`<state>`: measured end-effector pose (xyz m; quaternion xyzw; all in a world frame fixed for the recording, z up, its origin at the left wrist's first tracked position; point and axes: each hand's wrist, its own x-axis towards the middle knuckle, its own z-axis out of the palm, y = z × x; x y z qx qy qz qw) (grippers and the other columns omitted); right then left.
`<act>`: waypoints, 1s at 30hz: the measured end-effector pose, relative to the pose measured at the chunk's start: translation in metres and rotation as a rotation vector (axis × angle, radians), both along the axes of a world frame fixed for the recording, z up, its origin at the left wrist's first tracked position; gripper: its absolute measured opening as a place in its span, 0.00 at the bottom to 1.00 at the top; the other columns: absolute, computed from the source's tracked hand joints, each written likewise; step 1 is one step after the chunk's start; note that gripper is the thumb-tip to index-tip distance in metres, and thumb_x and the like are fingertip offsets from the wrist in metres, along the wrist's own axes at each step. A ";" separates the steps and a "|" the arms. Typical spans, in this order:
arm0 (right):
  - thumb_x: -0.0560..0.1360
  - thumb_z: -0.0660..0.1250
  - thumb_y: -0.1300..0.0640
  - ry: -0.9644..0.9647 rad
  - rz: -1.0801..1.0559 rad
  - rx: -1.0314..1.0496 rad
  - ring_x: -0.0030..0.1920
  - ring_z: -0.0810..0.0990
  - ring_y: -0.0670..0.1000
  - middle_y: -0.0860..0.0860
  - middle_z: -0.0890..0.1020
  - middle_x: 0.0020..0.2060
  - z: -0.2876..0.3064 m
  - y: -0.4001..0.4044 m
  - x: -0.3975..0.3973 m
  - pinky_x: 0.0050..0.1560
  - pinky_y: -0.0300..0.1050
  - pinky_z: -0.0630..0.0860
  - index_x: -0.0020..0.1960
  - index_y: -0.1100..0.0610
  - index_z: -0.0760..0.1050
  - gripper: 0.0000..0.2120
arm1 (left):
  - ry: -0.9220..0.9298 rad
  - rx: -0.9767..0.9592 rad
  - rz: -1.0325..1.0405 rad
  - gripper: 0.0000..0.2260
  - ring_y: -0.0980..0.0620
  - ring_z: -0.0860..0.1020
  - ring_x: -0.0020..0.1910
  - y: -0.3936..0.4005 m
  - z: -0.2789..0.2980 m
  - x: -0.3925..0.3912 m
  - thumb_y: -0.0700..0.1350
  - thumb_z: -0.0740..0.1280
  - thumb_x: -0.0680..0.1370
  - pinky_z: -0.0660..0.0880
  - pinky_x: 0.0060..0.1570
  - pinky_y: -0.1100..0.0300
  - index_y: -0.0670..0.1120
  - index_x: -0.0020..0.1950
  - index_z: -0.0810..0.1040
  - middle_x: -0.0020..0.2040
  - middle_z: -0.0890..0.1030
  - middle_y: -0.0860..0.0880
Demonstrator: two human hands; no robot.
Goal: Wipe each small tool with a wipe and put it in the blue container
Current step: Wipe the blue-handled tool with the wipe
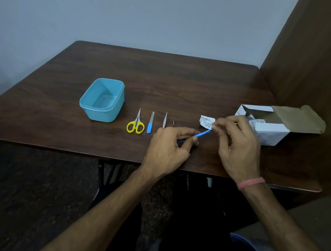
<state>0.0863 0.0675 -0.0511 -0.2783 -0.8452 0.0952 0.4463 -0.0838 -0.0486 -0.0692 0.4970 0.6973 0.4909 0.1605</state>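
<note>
Both hands work: right hand (237,144) pinches printed, unreadable wipe (207,122)

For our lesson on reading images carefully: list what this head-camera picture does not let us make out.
- Blue tool: its lower end is hidden inside the left hand.
- Small tool beside the tweezers: mostly covered by the left hand, type unclear.
- Wipe packet: print too small to read.
- White box: contents blurred, partly behind the right hand.
- Blue container: looks empty.

Light blue container (102,100), yellow-handled scissors (135,125), dark brown wood-grain table (59,123).
</note>
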 end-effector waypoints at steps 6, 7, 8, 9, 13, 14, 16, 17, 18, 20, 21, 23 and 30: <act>0.86 0.71 0.57 -0.084 0.077 0.064 0.51 0.84 0.54 0.50 0.81 0.51 -0.004 -0.001 -0.002 0.45 0.58 0.82 0.56 0.57 0.85 0.05 | -0.032 0.007 -0.019 0.09 0.59 0.85 0.31 -0.001 0.002 -0.001 0.46 0.71 0.86 0.82 0.39 0.62 0.53 0.63 0.90 0.47 0.90 0.60; 0.86 0.72 0.57 -0.087 0.085 0.070 0.50 0.84 0.54 0.50 0.82 0.51 -0.004 0.000 -0.001 0.46 0.58 0.82 0.56 0.57 0.86 0.05 | -0.044 0.011 -0.014 0.10 0.57 0.85 0.29 -0.002 0.002 -0.001 0.45 0.71 0.86 0.81 0.37 0.63 0.53 0.63 0.90 0.46 0.90 0.60; 0.86 0.72 0.57 -0.088 0.092 0.071 0.50 0.84 0.55 0.51 0.83 0.51 -0.005 0.000 -0.001 0.47 0.58 0.82 0.56 0.57 0.86 0.05 | -0.038 0.015 -0.009 0.10 0.57 0.85 0.29 -0.002 0.003 0.000 0.45 0.71 0.86 0.82 0.36 0.63 0.53 0.63 0.90 0.46 0.90 0.60; 0.86 0.72 0.57 -0.085 0.096 0.069 0.50 0.85 0.55 0.50 0.83 0.50 -0.005 0.001 -0.001 0.47 0.58 0.82 0.56 0.57 0.86 0.05 | -0.018 0.017 -0.010 0.10 0.58 0.85 0.29 -0.002 0.003 0.001 0.45 0.71 0.86 0.83 0.38 0.62 0.54 0.63 0.89 0.46 0.90 0.61; 0.84 0.73 0.59 -0.063 0.072 0.063 0.49 0.86 0.53 0.50 0.85 0.50 -0.005 0.000 -0.001 0.47 0.56 0.83 0.55 0.57 0.87 0.04 | 0.013 0.021 -0.028 0.09 0.60 0.84 0.30 -0.002 0.003 0.000 0.46 0.71 0.86 0.85 0.40 0.59 0.55 0.62 0.89 0.47 0.90 0.62; 0.84 0.74 0.59 -0.048 0.060 0.058 0.49 0.86 0.53 0.50 0.85 0.50 -0.003 0.000 -0.001 0.47 0.55 0.83 0.54 0.57 0.87 0.03 | 0.007 0.020 -0.029 0.09 0.59 0.84 0.30 -0.002 0.003 -0.001 0.45 0.71 0.86 0.84 0.39 0.61 0.54 0.63 0.89 0.47 0.90 0.62; 0.84 0.74 0.60 -0.015 0.041 0.045 0.48 0.85 0.52 0.50 0.86 0.49 -0.002 0.000 -0.001 0.48 0.54 0.83 0.54 0.57 0.87 0.03 | -0.003 0.019 -0.029 0.10 0.58 0.85 0.29 -0.001 0.003 -0.001 0.45 0.71 0.86 0.82 0.37 0.63 0.54 0.63 0.89 0.47 0.90 0.61; 0.84 0.74 0.60 -0.013 0.046 0.041 0.48 0.85 0.51 0.50 0.86 0.49 -0.001 0.000 -0.001 0.48 0.54 0.82 0.54 0.57 0.87 0.03 | -0.008 0.019 -0.031 0.10 0.57 0.85 0.28 -0.001 0.003 -0.001 0.45 0.70 0.86 0.82 0.37 0.64 0.53 0.63 0.89 0.47 0.90 0.61; 0.84 0.74 0.60 -0.024 0.065 0.046 0.49 0.85 0.52 0.50 0.86 0.50 -0.002 -0.001 -0.001 0.48 0.53 0.83 0.54 0.57 0.87 0.03 | -0.009 0.018 -0.034 0.10 0.57 0.85 0.28 -0.002 0.002 -0.002 0.45 0.70 0.86 0.81 0.36 0.64 0.53 0.63 0.89 0.47 0.90 0.60; 0.84 0.73 0.61 -0.057 0.108 0.068 0.50 0.86 0.52 0.50 0.85 0.50 -0.004 -0.003 -0.001 0.50 0.54 0.83 0.54 0.57 0.87 0.03 | -0.007 0.023 -0.046 0.10 0.56 0.85 0.29 -0.003 0.003 -0.001 0.45 0.70 0.87 0.80 0.36 0.64 0.53 0.64 0.89 0.47 0.90 0.59; 0.84 0.73 0.61 -0.057 0.113 0.063 0.50 0.86 0.53 0.50 0.85 0.50 -0.004 -0.003 -0.001 0.50 0.55 0.83 0.54 0.57 0.87 0.04 | -0.011 0.028 -0.046 0.10 0.55 0.85 0.29 -0.003 0.003 -0.001 0.45 0.69 0.87 0.80 0.36 0.64 0.53 0.64 0.89 0.47 0.90 0.59; 0.84 0.73 0.61 -0.020 0.085 0.021 0.49 0.85 0.52 0.50 0.85 0.50 -0.001 0.000 0.000 0.49 0.55 0.83 0.54 0.57 0.87 0.03 | -0.023 0.033 -0.034 0.10 0.54 0.85 0.29 -0.003 0.005 -0.001 0.45 0.69 0.88 0.81 0.35 0.64 0.52 0.65 0.88 0.48 0.90 0.58; 0.84 0.73 0.62 -0.054 0.096 0.037 0.47 0.85 0.53 0.50 0.85 0.50 -0.007 0.003 0.000 0.46 0.56 0.83 0.54 0.57 0.87 0.04 | -0.062 0.038 -0.061 0.10 0.51 0.85 0.29 -0.002 0.006 -0.001 0.44 0.68 0.88 0.82 0.31 0.60 0.51 0.65 0.88 0.48 0.90 0.56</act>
